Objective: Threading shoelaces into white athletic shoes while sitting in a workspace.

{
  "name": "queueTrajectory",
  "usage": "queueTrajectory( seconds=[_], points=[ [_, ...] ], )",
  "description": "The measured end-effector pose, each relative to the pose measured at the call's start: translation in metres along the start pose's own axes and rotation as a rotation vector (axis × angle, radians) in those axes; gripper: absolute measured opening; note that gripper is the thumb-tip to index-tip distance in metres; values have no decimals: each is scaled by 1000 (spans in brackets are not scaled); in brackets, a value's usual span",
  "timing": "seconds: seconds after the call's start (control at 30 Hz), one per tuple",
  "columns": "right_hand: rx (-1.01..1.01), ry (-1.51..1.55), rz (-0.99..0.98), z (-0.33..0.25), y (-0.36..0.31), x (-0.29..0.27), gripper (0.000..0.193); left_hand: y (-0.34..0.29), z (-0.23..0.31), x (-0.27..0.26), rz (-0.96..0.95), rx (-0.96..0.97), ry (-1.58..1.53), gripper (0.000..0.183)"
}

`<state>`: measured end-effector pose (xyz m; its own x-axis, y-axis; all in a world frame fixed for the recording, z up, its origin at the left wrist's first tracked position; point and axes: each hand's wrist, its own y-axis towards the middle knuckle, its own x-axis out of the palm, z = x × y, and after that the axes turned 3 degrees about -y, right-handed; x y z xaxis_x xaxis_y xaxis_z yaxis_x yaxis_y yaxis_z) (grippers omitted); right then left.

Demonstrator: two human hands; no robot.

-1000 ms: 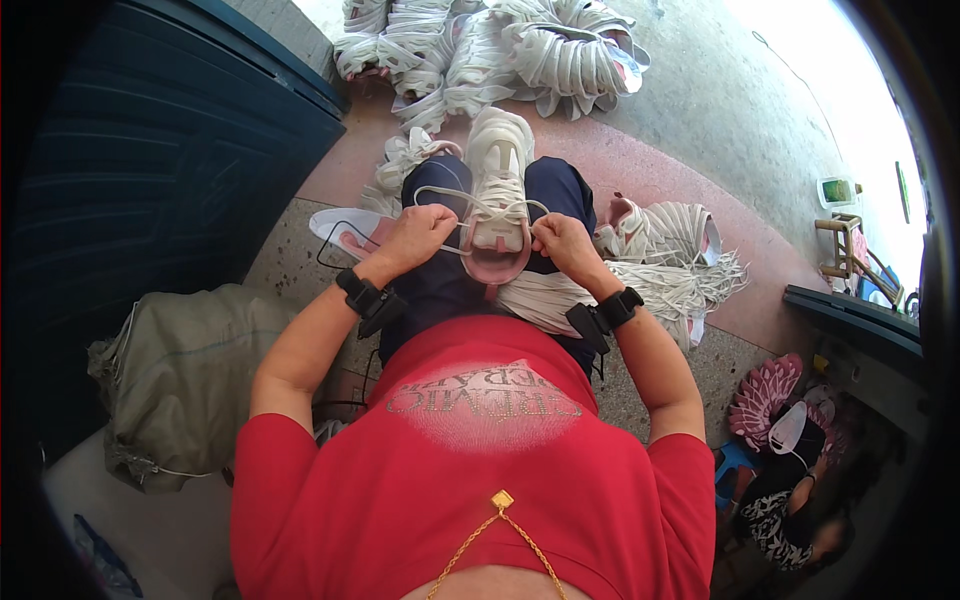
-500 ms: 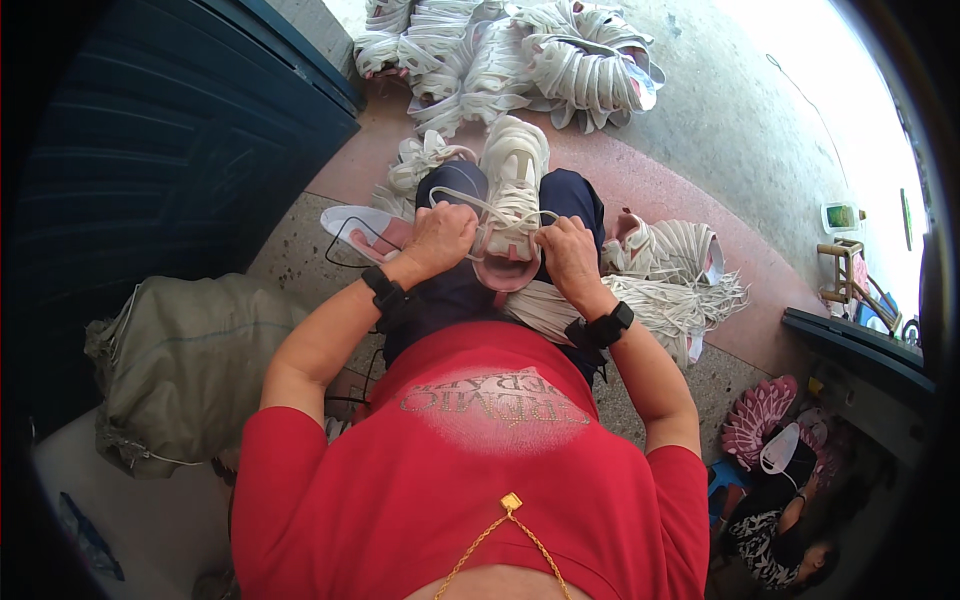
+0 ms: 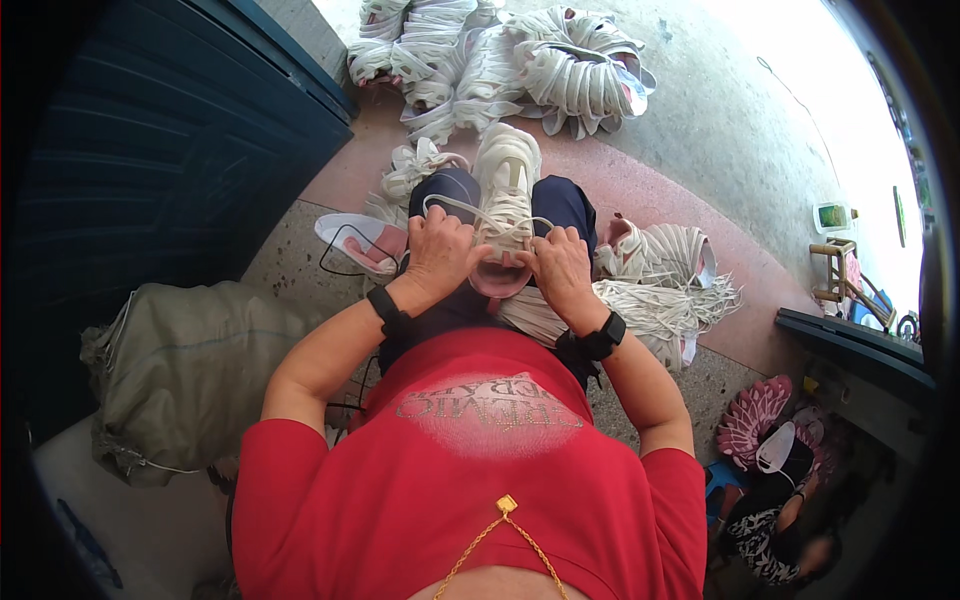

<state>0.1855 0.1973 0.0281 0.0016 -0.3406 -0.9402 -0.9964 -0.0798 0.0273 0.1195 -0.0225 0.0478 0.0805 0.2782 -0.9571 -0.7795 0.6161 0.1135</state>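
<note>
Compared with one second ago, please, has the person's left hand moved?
Yes. Judged against the white-and-pink insole at the left, the left hand has shifted slightly rightward, closer to the laced shoe.

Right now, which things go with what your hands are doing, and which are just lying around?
Go with it:
white shoe between the knees
its laces
left hand and right hand, at the shoe
probably the bundle of white strands to the right

Seem just lying around:
olive sack
wooden stool
pink pieces, near another person
</note>
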Motion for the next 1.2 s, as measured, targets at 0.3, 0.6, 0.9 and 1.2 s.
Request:
queueTrajectory(
  seconds=[0.3, 0.6, 0.9, 1.2],
  points=[
    [-34, 188, 56, 14, -3, 15, 15, 3, 1, 6, 10, 207, 108, 8],
    [-277, -99, 64, 6, 10, -1, 8, 20, -2, 6, 34, 275, -218, 6],
    [-34, 380, 328, 10, 62, -52, 15, 98, -38, -9, -223, -423, -1311, 26],
    [-174, 244, -349, 20, -25, -3, 9, -102, -383, -29, -97, -1227, -757, 29]
  ],
)
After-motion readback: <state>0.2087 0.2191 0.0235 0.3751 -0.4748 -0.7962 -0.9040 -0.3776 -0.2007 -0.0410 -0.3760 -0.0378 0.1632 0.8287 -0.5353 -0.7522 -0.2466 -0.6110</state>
